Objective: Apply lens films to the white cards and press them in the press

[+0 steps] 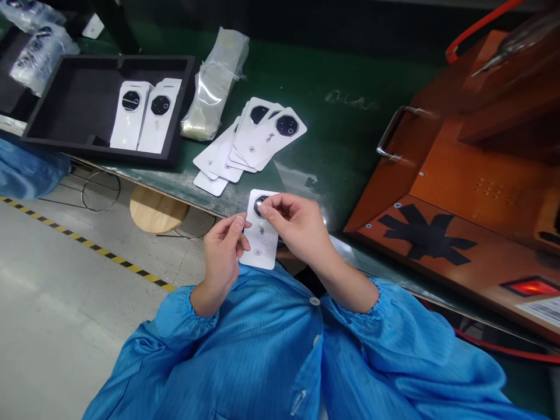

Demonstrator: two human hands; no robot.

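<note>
Panel [263,240], white with a dark window [257,204], is sitting between our two hands, over the lap and at the near edge of the green surface [345,137]. Our right hand [301,224] is pressing thumb and index finger together at the window; whether something thin is between these fingers, we cannot tell. Our left hand [222,251] is resting curled fingers at the panel's left edge, and whether they are truly grasping it, we cannot tell. We are judging this step as fine work on the window; the next move is probably calling for a light, steady touch. Beyond, more panels [262,143] are lying in an overlapping pile. Farther left, a black tray [83,96] is containing two stacks [129,125] of similar panels, side by side. Between tray and pile, a plastic bag [215,87] is enclosing something pale, which we are not recognising.
</note>
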